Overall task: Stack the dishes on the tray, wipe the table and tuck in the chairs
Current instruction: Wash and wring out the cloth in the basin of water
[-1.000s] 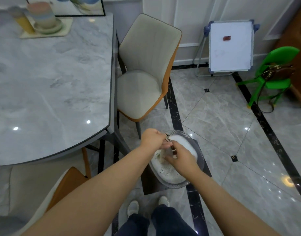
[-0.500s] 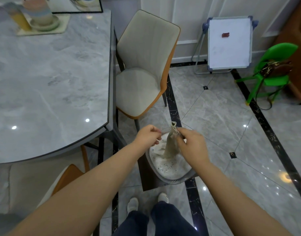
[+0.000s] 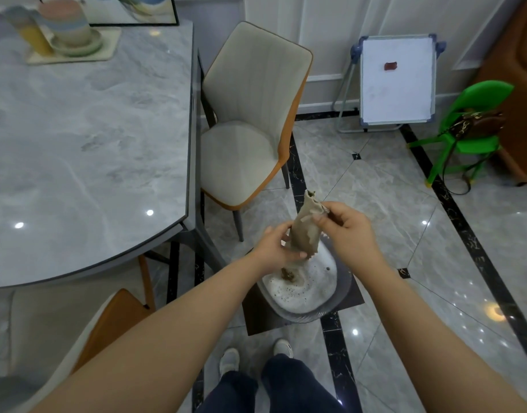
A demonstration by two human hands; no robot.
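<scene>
Over a lined bin (image 3: 303, 296) on the floor, the left hand (image 3: 274, 248) and right hand (image 3: 350, 234) have fingers clamped on a bunched cloth (image 3: 305, 231), best shaken low so crumbs land inside. Beyond, 1 chair (image 3: 250, 120) stands untucked beside the marble surface (image 3: 92, 138), where stacked dishes (image 3: 68, 28) sit on a tray (image 3: 74, 56).

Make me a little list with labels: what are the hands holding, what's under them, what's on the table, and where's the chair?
left hand: holds the lower part of the cloth
right hand: pinches the cloth's top end
cloth: brownish, hanging upright over the bin
bin: on the floor, white liner, brown crumbs inside
table: grey marble top, a tray with stacked dishes at the far corner
chair: beige and orange, beside the table, not tucked in
</scene>
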